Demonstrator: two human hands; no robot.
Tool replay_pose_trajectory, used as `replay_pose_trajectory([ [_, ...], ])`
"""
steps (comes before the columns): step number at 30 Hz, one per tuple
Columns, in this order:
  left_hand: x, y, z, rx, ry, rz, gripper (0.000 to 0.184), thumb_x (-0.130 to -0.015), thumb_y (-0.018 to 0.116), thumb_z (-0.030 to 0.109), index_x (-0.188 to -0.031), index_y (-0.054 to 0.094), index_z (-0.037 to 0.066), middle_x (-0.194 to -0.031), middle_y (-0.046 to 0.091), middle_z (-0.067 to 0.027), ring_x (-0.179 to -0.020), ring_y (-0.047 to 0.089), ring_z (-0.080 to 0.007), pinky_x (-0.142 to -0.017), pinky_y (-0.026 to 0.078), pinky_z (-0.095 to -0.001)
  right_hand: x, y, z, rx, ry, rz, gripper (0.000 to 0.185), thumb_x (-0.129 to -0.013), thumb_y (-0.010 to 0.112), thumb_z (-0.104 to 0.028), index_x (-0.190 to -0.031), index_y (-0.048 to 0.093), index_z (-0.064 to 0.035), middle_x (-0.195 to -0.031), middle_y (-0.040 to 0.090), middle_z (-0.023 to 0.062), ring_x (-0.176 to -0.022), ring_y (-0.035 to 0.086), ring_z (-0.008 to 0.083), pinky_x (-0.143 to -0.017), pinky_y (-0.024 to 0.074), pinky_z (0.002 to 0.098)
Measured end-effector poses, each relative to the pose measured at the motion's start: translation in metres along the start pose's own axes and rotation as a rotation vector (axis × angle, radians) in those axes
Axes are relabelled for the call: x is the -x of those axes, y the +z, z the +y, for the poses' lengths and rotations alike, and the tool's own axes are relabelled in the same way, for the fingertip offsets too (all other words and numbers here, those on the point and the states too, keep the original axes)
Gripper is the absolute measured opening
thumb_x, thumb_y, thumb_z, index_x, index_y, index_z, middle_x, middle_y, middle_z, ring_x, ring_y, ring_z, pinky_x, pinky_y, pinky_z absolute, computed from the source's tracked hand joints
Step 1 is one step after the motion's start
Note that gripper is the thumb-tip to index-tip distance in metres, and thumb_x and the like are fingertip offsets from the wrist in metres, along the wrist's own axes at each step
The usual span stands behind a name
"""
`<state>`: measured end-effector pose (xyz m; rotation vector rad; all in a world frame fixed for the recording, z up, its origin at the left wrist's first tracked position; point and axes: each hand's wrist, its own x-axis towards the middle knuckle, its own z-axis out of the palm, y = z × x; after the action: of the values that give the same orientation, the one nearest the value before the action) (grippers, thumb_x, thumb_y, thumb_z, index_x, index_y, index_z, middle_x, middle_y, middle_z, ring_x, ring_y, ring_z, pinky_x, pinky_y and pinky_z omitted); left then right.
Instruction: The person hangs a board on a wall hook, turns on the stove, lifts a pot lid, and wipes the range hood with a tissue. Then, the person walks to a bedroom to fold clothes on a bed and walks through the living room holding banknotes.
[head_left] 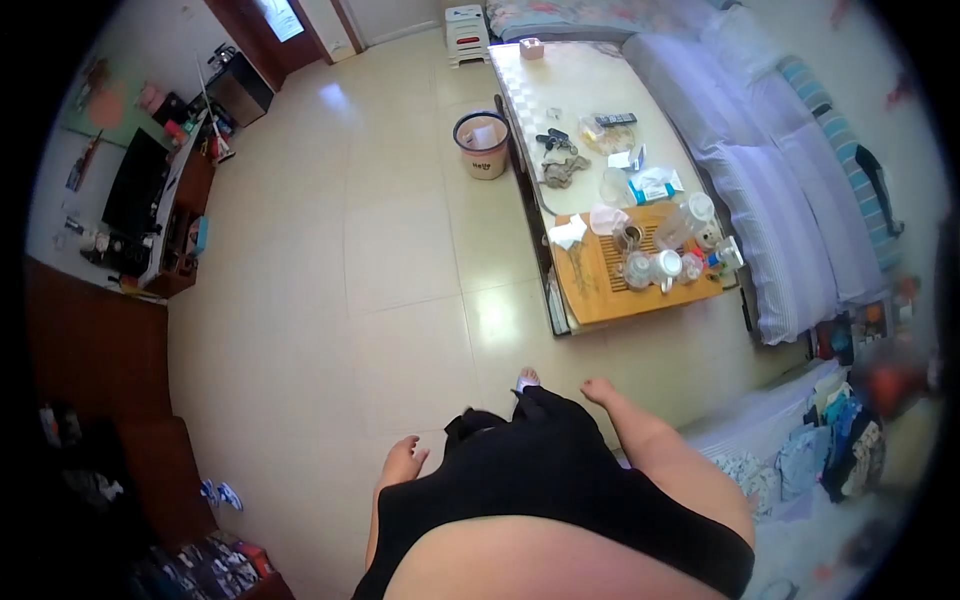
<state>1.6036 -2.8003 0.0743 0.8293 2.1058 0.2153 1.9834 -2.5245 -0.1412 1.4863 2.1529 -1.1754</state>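
Note:
My left hand (pixel 405 462) hangs beside my body over the tiled floor, its fingers loosely apart and nothing in them. In front of me on the other side, my right hand (pixel 597 391) is held low with the fingers curled in, and no object shows in it. Neither hand touches anything. Nearest to my right hand is the end of a long table (pixel 653 88) bearing a wooden tea tray (pixel 590 297). On that tray stand a clear pitcher (pixel 684 222), a white-lidded jug (pixel 664 268) and glass teaware. One foot (pixel 528 378) shows below my black clothing.
A waste bin (pixel 482 150) stands left of the table, with a white stool (pixel 466 35) farther back. A sofa (pixel 765 215) lines the table's right side. Folded clothes (pixel 805 460) lie at lower right. A TV cabinet (pixel 182 235) runs along the left wall; slippers (pixel 229 496) are on the floor.

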Motion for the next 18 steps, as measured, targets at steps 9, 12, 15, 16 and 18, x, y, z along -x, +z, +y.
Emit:
replay_pose_trajectory([
  [9,-0.171,-0.085,-0.047,0.142,-0.184,-0.119,0.041,-0.079,0.063,0.027,-0.11,0.056,0.001,-0.099,0.063,-0.0174,-0.092,0.061,-0.0268,-0.079,0.048,-0.0342,-0.267,-0.163,-0.19,-0.189,-0.086,0.18,0.024,-0.076,0.06,-0.024,-0.089,0.066,-0.0057,-0.088,0.065,0.0153,-0.083,0.062,0.0292,-0.075,0.0491,0.0375],
  [12,-0.251,-0.159,0.011,0.004,-0.234,-0.19,0.041,-0.08,0.063,0.028,-0.11,0.057,0.001,-0.099,0.063,-0.0173,-0.091,0.061,-0.0285,-0.079,0.048,-0.0351,-0.325,-0.194,-0.211,-0.259,-0.008,0.307,0.022,-0.076,0.06,-0.023,-0.089,0.066,-0.0059,-0.087,0.065,0.0148,-0.082,0.062,0.0288,-0.075,0.0491,0.0375],
  [15,-0.337,-0.25,0.062,-0.169,-0.018,-0.004,0.035,-0.081,0.062,0.022,-0.108,0.057,0.0,-0.095,0.063,-0.0177,-0.086,0.062,-0.0282,-0.076,0.048,-0.035,-0.36,-0.218,-0.214,-0.323,0.126,0.364,0.022,-0.076,0.06,-0.022,-0.089,0.066,-0.0056,-0.087,0.065,0.0149,-0.083,0.062,0.0292,-0.075,0.0491,0.0372],
  [16,-0.364,-0.28,0.083,-0.168,0.086,0.1,0.033,-0.081,0.062,0.019,-0.107,0.057,0.0,-0.093,0.063,-0.0179,-0.084,0.062,-0.0279,-0.074,0.049,-0.035,-0.371,-0.226,-0.215,-0.352,0.177,0.371,0.022,-0.076,0.061,-0.021,-0.089,0.066,-0.0054,-0.087,0.065,0.0151,-0.084,0.062,0.0294,-0.075,0.049,0.037],
  [18,-0.412,-0.333,0.13,-0.138,0.155,0.201,0.028,-0.082,0.061,0.014,-0.105,0.057,-0.001,-0.091,0.063,-0.0163,-0.08,0.062,-0.0244,-0.073,0.049,-0.0336,-0.386,-0.241,-0.21,-0.397,0.252,0.443,0.025,-0.075,0.061,-0.022,-0.093,0.065,-0.0048,-0.087,0.065,0.0157,-0.084,0.062,0.0303,-0.078,0.0484,0.0378],
])
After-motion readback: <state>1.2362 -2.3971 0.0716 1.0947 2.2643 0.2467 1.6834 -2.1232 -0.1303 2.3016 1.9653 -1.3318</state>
